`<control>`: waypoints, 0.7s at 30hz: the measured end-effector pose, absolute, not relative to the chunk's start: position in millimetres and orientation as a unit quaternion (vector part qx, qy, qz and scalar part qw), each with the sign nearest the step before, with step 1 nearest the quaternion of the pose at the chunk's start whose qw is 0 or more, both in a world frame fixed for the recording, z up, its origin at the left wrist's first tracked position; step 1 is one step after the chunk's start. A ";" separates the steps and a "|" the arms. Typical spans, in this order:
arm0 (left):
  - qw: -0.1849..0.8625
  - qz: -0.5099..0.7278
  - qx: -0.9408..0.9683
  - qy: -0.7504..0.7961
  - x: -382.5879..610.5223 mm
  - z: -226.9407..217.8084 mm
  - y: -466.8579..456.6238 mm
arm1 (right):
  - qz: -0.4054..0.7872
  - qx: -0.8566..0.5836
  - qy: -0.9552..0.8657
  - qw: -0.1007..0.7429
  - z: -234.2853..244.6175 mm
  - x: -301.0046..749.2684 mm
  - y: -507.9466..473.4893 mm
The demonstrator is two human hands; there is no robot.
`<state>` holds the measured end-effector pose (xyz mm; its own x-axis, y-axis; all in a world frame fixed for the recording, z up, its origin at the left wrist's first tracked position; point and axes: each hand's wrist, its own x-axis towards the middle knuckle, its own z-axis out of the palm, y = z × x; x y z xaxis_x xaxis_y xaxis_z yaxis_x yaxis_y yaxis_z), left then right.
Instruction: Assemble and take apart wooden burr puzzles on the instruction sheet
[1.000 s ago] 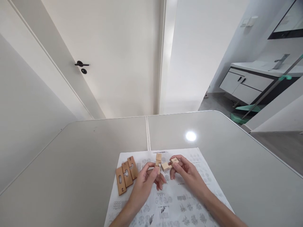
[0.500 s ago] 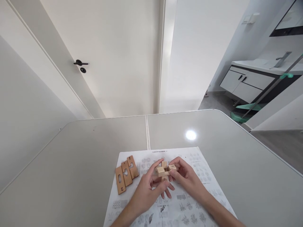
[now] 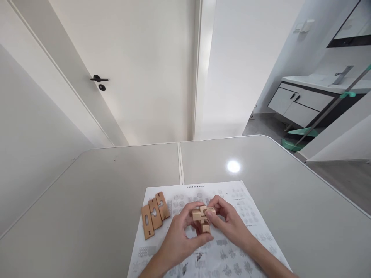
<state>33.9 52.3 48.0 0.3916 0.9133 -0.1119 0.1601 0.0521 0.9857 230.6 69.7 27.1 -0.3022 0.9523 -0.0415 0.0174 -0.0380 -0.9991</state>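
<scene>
Closed grip: the left hand (image 3: pixel 181 233) and right hand (image 3: pixel 228 220) are holding one cluster of wooden blocks (image 3: pixel 196 214)

The left hand is cradling the cluster from the left, its thumb reaching along the near, lower end and its forefinger bending round behind the top. The right hand is pinching the right-hand end, thumb pressing on the side facing the camera; its other fingers are curling behind, where their contact is partly hidden. Both hands are thus clamping on the same thing, which is sitting at the lower centre of the frame, apparently above the printed sheet (image 3: pixel 232 187).

The blocks are crossing one another, one running sideways and another end pointing down toward the bottom of the frame. How they are meeting inside cannot be told, since the right thumb is covering part of the crossing.

For clean handling, the left hand should probably be serving as the cradle while the right thumb is making the small adjustments. Pressure should be running along the length of whichever block is shifting; a slanted push would likely be twisting the pieces and binding them. Light pressing looks wiser than squeezing, as a loose block could be slipping out below.

Left of the hands, three flat wooden plates (image 3: pixel 149 229) are lying side by side near the sheet's left edge, leaving the fingers room for turning the cluster.
</scene>
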 end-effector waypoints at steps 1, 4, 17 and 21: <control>0.566 0.333 0.614 0.437 33.7 47.7 52.4 | 0.587 -0.422 -0.560 0.405 27.3 230.2 69.9; 0.546 0.356 0.623 0.432 33.8 45.8 52.7 | 0.616 -0.396 -0.549 0.403 26.0 228.9 70.0; 0.518 0.352 0.629 0.460 32.7 41.4 53.8 | 0.664 -0.358 -0.529 0.389 18.1 224.3 68.0; 0.494 0.345 0.649 0.464 32.0 44.3 53.8 | 0.673 -0.340 -0.527 0.392 18.4 225.2 67.0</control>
<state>32.0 53.8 44.3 0.3314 0.9434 -0.0118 0.2619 -0.0800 0.9618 225.2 67.0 18.4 -0.4604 0.8866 -0.0444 -0.1692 -0.1368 -0.9761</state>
